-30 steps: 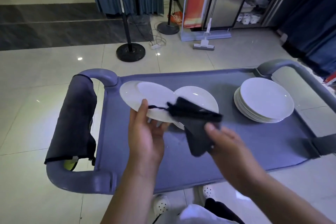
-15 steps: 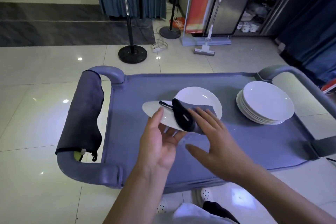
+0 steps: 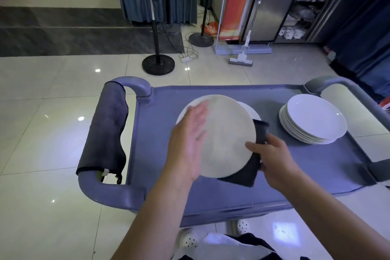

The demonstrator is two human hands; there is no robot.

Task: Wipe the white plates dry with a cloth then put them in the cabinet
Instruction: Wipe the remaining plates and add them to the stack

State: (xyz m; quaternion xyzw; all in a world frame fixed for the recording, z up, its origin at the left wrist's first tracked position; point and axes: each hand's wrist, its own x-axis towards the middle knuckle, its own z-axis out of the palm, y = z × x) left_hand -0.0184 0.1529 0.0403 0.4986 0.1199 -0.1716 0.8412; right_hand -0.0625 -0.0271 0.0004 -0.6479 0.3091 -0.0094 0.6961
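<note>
Raised round white plate (image 3: pixel 226 135) over grey cart tray (image 3: pixel 160 116) centre, bare tray left and near | our left hand (image 3: pixel 187 143) flat on it, fingers straight | right hand (image 3: pixel 272 156) pinches dark cloth (image 3: pixel 247 171) against its right edge | white plate stack (image 3: pixel 314 118) far-right.

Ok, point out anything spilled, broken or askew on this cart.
Nothing stands out. The held plate is tilted only because the left hand and right hand grip it with the dark cloth. The plate stack sits neatly on the cart.
</note>
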